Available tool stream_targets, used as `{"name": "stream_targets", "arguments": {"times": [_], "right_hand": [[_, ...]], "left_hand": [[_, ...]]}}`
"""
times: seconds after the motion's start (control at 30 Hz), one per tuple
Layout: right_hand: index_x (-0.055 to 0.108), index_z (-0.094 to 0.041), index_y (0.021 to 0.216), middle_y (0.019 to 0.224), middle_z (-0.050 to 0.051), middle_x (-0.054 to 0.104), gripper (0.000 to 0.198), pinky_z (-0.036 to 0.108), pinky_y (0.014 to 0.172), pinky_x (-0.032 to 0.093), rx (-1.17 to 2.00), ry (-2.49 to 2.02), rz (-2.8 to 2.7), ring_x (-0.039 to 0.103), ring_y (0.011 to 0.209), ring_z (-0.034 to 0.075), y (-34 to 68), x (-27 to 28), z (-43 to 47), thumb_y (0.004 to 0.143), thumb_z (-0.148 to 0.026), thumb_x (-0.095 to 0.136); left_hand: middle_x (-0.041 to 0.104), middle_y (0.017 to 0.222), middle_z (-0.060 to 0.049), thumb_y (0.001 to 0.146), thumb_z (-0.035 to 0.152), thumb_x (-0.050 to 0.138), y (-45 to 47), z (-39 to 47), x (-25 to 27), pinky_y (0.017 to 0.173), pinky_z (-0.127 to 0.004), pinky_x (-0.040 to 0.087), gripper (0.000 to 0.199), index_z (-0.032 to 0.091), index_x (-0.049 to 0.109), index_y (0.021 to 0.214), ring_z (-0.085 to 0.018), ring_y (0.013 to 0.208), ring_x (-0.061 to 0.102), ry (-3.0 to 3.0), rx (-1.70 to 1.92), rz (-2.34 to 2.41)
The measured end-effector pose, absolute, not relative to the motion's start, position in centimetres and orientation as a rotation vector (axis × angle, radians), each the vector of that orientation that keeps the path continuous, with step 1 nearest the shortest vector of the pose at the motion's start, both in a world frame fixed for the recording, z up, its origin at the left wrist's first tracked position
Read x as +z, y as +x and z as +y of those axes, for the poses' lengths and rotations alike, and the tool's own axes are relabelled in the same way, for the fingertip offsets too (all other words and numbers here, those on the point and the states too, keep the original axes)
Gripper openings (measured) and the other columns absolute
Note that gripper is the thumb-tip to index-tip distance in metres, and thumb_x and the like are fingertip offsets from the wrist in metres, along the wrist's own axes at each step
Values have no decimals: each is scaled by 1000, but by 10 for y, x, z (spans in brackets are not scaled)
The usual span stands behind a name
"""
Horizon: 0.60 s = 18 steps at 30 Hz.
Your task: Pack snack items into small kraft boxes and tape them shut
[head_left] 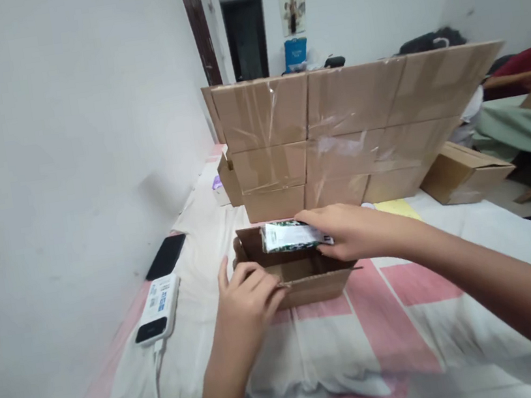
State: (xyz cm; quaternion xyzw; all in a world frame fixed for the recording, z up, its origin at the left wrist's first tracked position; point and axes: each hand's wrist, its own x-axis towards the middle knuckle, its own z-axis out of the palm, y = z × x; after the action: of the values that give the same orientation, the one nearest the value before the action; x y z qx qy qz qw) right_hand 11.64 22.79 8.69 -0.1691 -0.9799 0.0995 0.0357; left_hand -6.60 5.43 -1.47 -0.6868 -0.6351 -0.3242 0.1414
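An open cardboard box (315, 289) stands on the cloth-covered table right in front of me. My right hand (342, 231) grips a small flat packet (290, 235), white on its near side with dark green patterned edges, just above the box's opening. The packet's right end is hidden by my fingers. My left hand (249, 293) rests at the box's near left corner, its fingers bent over the front edge and the index finger reaching up beside the left flap.
A wall of taped cardboard boxes (263, 113) rises behind. Left lie a white power bank (157, 310) with a cable and a black phone (166, 257). Another carton (466, 171) sits at the right, before a person in a red sleeve (519, 70). A yellow sheet (398, 209) lies behind my right arm.
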Motion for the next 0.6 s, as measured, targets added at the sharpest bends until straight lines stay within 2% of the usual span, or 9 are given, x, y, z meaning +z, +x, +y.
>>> {"name": "stream_targets", "arguments": {"times": [0.1,0.2,0.27,0.37,0.6], "right_hand": [[63,-18,106,94,9,71,27,28,58,35,43,-518,-3223,66,74,22,105,83,224,80,-11,63],[65,-16,106,92,12,72,33,30,58,37,-107,-529,-3338,68,73,25,93,66,218,75,-6,65],[67,-13,111,95,15,73,43,31,61,42,-110,-567,-3398,70,76,27,85,55,211,70,-2,67],[69,-10,111,95,18,74,46,33,66,47,10,-634,-3525,72,79,29,77,44,204,66,2,69],[58,-9,135,115,22,71,64,34,72,54,193,-741,-3569,74,92,30,57,12,201,72,-3,70]], "left_hand": [[72,78,6,95,18,63,-52,47,-20,95,-44,30,8,22,65,89,-17,83,63,-1871,-975,-1695],[74,78,5,95,14,59,-36,36,-28,75,-40,23,12,20,68,92,-14,76,63,-1774,-1034,-1654],[75,79,4,95,13,56,-28,28,-33,71,-40,21,16,19,70,92,-14,75,63,-1754,-1094,-1620],[77,81,3,96,13,52,-23,21,-39,72,-40,22,22,18,72,91,-14,77,65,-1723,-1176,-1615],[77,89,4,92,15,56,-26,32,-45,70,-39,25,20,20,75,91,-13,83,62,-1861,-1088,-1528]]}}
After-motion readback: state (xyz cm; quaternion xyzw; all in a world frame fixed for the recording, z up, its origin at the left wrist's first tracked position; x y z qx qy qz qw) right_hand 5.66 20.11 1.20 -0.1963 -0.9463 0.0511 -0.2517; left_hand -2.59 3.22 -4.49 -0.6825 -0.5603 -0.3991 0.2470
